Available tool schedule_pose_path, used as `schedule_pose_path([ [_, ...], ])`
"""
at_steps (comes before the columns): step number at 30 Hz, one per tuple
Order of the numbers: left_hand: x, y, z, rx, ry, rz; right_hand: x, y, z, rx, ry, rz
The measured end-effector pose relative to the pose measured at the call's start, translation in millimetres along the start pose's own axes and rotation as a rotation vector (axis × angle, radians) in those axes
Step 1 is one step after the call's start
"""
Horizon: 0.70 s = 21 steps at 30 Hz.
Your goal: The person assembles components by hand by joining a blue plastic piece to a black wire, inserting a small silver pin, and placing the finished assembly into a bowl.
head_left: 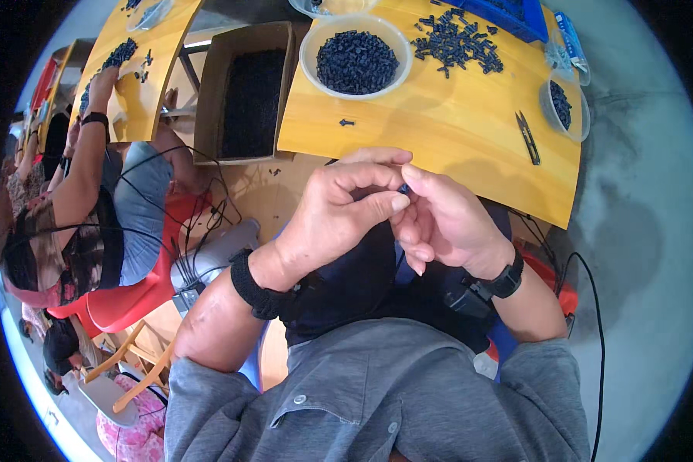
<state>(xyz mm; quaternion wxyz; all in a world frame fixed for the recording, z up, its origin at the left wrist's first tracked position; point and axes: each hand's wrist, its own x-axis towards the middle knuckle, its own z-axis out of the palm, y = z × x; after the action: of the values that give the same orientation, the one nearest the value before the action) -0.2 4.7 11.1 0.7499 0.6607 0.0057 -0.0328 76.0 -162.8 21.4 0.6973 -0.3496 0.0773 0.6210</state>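
In front of my lap, just off the table's near edge, my left hand (346, 204) and my right hand (454, 219) meet fingertip to fingertip. Both are closed in a pinch around a small dark plastic part (405, 189), mostly covered by the fingers. A single part of similar dark look (347, 122) lies alone on the yellow table (439, 123) beyond my left hand. Farther back, a round clear tub (306, 58) is full of such black parts, and a loose pile of them (458, 42) spreads to its right.
Thread snips (528, 138) and a small clear cup (580, 123) of black parts occupy the table's right side. A blue bin (508, 19) stands at the back. Left of the table, a cardboard box (208, 100) holds dark parts. A co-worker's hand (102, 86) reaches over another table.
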Motion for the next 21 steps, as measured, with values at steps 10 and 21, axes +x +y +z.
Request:
schedule_pose_path([
  [10, -2, -4, 1, -0.16, 0.035, -0.063, 1, 0, 3, -0.011, 0.024, -0.039],
  [21, -1, 10, 1, -0.374, -0.013, -0.188, -1, -7, 11, -0.036, 0.048, 0.042],
])
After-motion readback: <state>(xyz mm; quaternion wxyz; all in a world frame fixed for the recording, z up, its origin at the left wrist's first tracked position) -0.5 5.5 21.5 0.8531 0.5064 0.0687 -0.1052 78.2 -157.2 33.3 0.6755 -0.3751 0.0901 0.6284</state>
